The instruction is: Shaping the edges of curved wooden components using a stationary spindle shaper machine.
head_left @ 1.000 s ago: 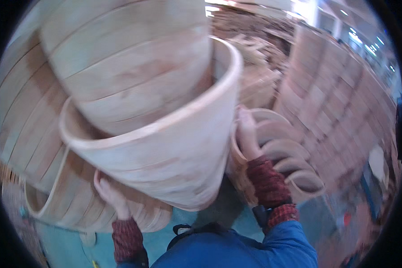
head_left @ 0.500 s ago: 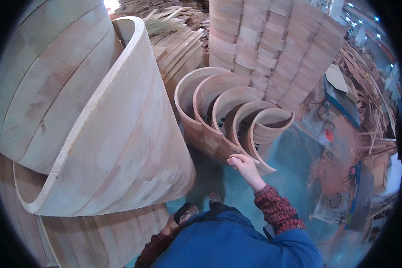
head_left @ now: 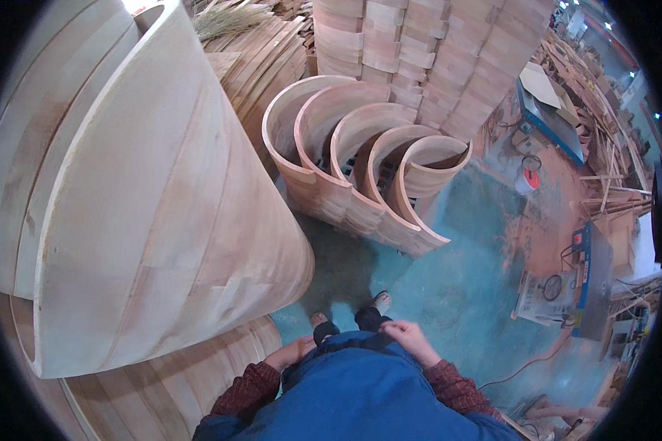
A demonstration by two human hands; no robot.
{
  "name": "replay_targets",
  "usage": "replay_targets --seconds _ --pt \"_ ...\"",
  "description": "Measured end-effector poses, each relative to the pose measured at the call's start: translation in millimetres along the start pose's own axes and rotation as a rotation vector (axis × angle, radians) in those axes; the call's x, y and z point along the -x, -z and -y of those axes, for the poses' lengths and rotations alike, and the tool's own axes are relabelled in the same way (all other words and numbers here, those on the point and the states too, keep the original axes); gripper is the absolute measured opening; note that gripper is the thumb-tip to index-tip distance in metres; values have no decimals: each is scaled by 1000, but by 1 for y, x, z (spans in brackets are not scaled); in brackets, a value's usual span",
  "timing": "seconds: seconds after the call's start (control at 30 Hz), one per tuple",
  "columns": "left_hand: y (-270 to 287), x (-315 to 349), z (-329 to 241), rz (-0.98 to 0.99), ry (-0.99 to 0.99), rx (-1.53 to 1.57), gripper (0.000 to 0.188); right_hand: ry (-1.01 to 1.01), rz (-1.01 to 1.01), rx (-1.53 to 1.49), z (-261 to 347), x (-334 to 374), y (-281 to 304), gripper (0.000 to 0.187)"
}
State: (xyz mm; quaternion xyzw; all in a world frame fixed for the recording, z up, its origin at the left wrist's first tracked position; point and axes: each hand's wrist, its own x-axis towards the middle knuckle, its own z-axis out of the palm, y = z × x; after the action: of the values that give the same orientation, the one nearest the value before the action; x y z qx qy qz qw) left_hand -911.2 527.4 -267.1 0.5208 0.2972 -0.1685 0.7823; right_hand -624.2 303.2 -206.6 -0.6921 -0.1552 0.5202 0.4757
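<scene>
One right hand (head_left: 412, 339) curled closed and a left hand (head_left: 291, 353) of unclear grip are hovering by the blue garment (head_left: 368, 393), while the large curved panel (head_left: 162, 235) is standing at left, possibly toppling if nudged.

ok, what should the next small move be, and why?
Probably bring the right hand forward toward the nested curved wooden pieces: it is at the waist by the blue garment, like the left hand; neither visibly holds wood, and the pieces stand ahead, apart from both.
</scene>
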Motion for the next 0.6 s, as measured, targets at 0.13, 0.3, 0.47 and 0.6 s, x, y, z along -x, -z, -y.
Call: replay_targets --seconds 0.13,0.3,0.47,0.6 --pt "-26 -4 -24 -113 35 127 42 -99 0 -205 1 -11 31 28" --pt "-71 -29 -63 -262 -46 8 43 32 -50 -115 18 -47 98 26" --pt "-80 -73 -124 -296 -43 -319 42 30 -103 -102 42 -66 136 27" --pt "-21 -158 -142 -332 -92 -78 32 2 -63 -78 17 -71 152 28"
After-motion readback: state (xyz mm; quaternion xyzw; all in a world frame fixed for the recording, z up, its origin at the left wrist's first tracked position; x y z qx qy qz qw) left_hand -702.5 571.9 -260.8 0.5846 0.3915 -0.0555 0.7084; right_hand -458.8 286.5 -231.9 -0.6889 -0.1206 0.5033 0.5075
